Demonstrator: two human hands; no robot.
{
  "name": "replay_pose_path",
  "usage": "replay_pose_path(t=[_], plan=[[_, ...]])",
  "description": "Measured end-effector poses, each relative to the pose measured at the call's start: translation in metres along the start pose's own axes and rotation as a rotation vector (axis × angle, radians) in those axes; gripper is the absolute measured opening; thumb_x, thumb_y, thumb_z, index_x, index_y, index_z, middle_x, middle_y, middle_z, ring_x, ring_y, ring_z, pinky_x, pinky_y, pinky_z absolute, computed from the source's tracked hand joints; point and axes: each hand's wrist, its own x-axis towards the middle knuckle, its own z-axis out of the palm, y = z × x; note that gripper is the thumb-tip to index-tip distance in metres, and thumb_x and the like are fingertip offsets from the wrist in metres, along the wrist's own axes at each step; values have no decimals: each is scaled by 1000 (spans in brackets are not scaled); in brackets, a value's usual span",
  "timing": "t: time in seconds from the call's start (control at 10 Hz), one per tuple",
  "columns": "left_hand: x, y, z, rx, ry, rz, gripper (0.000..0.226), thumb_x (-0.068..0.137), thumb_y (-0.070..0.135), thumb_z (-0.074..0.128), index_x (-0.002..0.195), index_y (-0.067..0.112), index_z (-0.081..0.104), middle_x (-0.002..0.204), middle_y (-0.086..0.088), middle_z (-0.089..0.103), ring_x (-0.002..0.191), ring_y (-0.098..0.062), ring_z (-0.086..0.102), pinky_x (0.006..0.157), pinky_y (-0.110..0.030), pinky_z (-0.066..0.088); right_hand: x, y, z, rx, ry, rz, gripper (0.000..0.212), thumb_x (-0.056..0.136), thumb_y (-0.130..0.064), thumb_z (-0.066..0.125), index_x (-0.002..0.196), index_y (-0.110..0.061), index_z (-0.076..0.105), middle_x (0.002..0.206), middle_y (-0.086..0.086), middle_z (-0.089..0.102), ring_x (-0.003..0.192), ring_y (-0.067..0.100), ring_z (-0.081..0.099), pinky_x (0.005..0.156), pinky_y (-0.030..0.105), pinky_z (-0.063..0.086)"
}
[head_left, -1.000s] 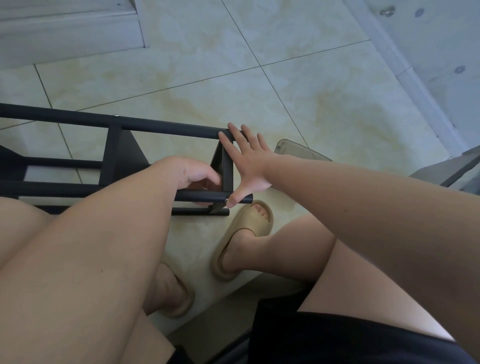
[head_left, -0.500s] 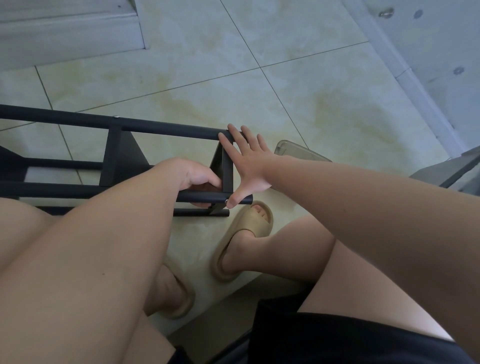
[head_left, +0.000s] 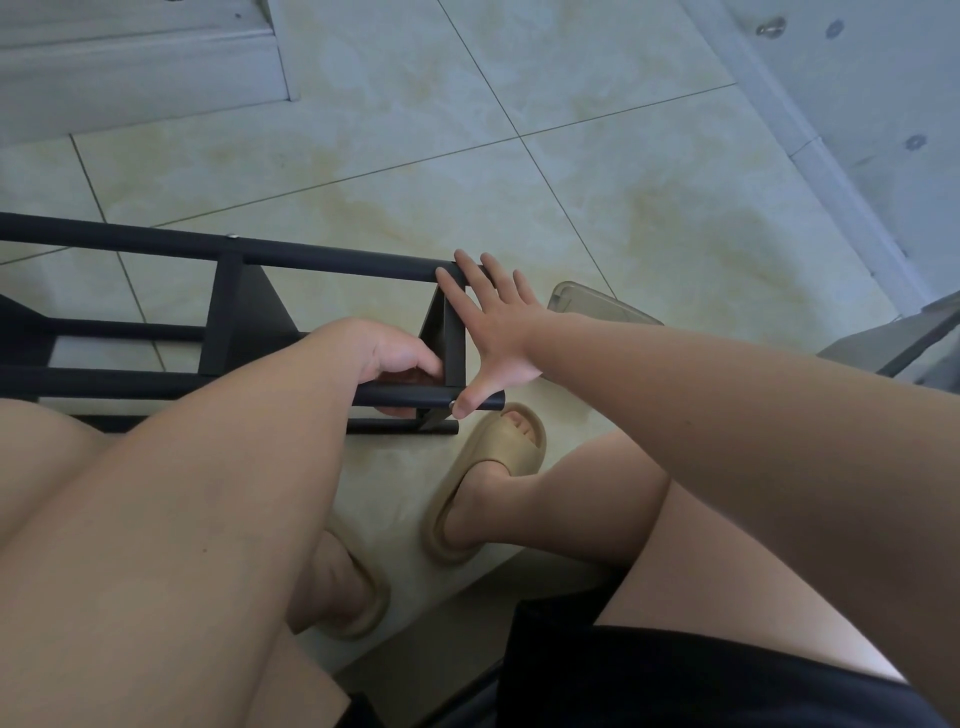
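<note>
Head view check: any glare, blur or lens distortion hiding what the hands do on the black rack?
Head view: soft, dim, bluish light, no glare on the tiled floor; wide-angle stretch swells the near forearms and thighs; the black rack and the right hand are sharp, while the left hand has its fingers in shade under the lower bar.

Bare floor (head_left: 571, 208) open from 11 to 2 o'clock beyond the black rack (head_left: 332, 259), its bars closing off 9 o'clock (narrow gaps between them), clear container (head_left: 582, 301) just beside at 3 o'clock, beige slipper (head_left: 498, 441) near at 5 o'clock
</note>
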Motion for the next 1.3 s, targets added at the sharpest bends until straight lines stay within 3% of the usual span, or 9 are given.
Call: replay_pose_path(t=[0.1, 0.3, 0.5, 0.7, 0.9, 1.0, 1.1, 1.2, 1.3], plan=[[0, 0, 1, -5, 6, 12, 13, 83, 19, 70, 77, 10, 76, 77, -11, 71, 69, -25, 66, 79, -37, 55, 0, 0, 0, 0, -2, 1, 163, 47, -90, 71, 155, -23, -30, 162, 9, -35, 150, 36, -30, 123, 59, -6], [1, 0, 0, -13, -7, 27, 17, 85, 21, 68, 95, 10, 76, 95, -11, 74, 90, -28, 67, 98, -45, 54, 1, 0, 0, 3, -7, 2, 163, 46, -91, 70, 155, -23, -30, 162, 8, -35, 150, 35, -30, 123, 59, -6], [1, 0, -2, -28, 13, 19, 19, 81, 29, 69, 89, 15, 78, 89, -6, 76, 79, -23, 69, 76, -37, 59, 0, 1, 0, 3, -5, 1, 163, 46, -91, 70, 155, -23, -30, 162, 8, -35, 150, 36, -30, 123, 59, -6], [-3, 3, 3, 18, 16, 16, 21, 87, 17, 64, 69, 8, 71, 69, -10, 65, 63, -24, 58, 74, -35, 51, 0, 0, 0, 3, -13, 2, 162, 47, -90, 71, 154, -23, -31, 162, 8, -36, 149, 36, -31, 123, 60, -7], [-3, 3, 2, 45, 10, 75, 15, 89, 17, 63, 95, 7, 71, 85, -12, 66, 79, -27, 60, 86, -40, 52, -1, 0, -2, 4, -15, 2, 162, 48, -89, 72, 155, -23, -31, 162, 8, -36, 150, 36, -30, 123, 60, -6], [-3, 1, 1, 27, -1, 94, 14, 89, 16, 63, 95, 9, 73, 87, -13, 66, 83, -29, 61, 89, -42, 53, -1, 0, -2, 6, -15, 0, 162, 48, -89, 72, 155, -23, -31, 161, 8, -36, 150, 35, -31, 123, 60, -6], [-3, 1, 1, -17, -16, 93, 17, 87, 13, 62, 75, 11, 74, 74, -11, 66, 67, -26, 61, 77, -37, 53, 0, 0, -1, 7, -15, -1, 162, 48, -90, 71, 154, -23, -31, 161, 8, -37, 149, 35, -31, 123, 60, -6], [-2, 1, 1, -31, 23, 64, 22, 87, 16, 62, 70, 9, 74, 73, -12, 67, 66, -26, 63, 83, -41, 55, 1, 1, 0, 13, -12, -3, 163, 47, -90, 71, 154, -24, -31, 161, 8, -37, 149, 35, -32, 123, 60, -7], [-3, 3, 2, 17, 46, 37, 20, 89, 20, 62, 79, 8, 74, 80, -12, 69, 72, -26, 63, 88, -41, 55, 1, 1, 1, 21, -11, -3, 163, 46, -90, 71, 154, -24, -31, 161, 7, -37, 149, 35, -31, 123, 59, -8]])
